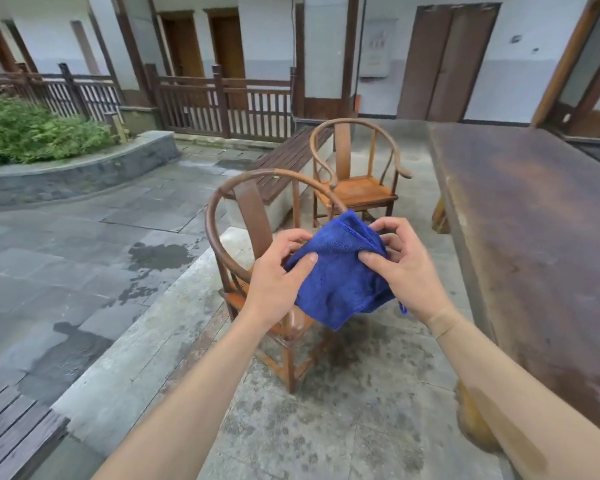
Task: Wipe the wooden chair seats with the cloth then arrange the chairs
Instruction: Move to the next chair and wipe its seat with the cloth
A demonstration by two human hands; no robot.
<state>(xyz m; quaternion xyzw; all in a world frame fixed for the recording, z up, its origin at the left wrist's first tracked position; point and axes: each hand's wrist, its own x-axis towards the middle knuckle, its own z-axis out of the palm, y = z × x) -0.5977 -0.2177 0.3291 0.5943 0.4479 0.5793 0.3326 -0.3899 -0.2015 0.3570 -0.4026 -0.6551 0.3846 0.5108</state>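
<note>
A blue cloth (340, 275) hangs folded between my two hands, in the air above the near wooden chair (243, 209). My left hand (278, 275) pinches its left side with the thumb on top. My right hand (402, 268) pinches its right side. The near chair has a round back rail; the cloth and my hands hide most of its seat. A second wooden chair (357, 188) stands farther back, its orange seat bare and in full view.
A long dark wooden table (534, 220) runs down the right side, close to both chairs. A slatted bench (288, 161) stands behind the chairs. Wet stone paving spreads to the left, with a raised planter (77, 168) and a wooden fence (222, 102) beyond.
</note>
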